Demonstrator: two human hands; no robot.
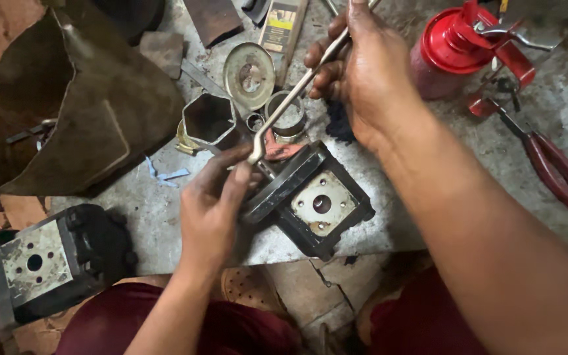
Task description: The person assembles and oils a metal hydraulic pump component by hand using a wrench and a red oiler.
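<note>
We have the right hand (363, 72) wrapped tight around the shank of a bent metal rod (297, 89), fingers closed on it near the top of frame. The rod runs down-left; its curved tip sits just above the black pump housing (310, 197) at its upper-left corner. The left hand (212, 204) steadies there, thumb and fingers pinched narrow at the rod tip and resting on the housing's raised dark cover plate (284, 184). We cannot tell if the tip is actually hooked under anything; the fingers hide it.

The housing sits on the grey slab (152, 204), close to its near edge, pale face plate with centre bore up.

Risks as we judge them:
- Rod is long and gripped far from the tip, so a slip would swing the end into the left fingers.
- Housing is near the slab edge and held only by the left hand; a hard pry could push it off toward our lap.
- Loose parts crowd just behind: metal ring (287, 115), round disc (249, 73), hexagonal sleeve (208, 119). A jerk of the rod could knock them away.
- Red oil can (455, 49) and red-handled pliers (553, 164) lie well to the right, clear of the swing.

A second housing (54, 260) sits apart, lower left.
</note>
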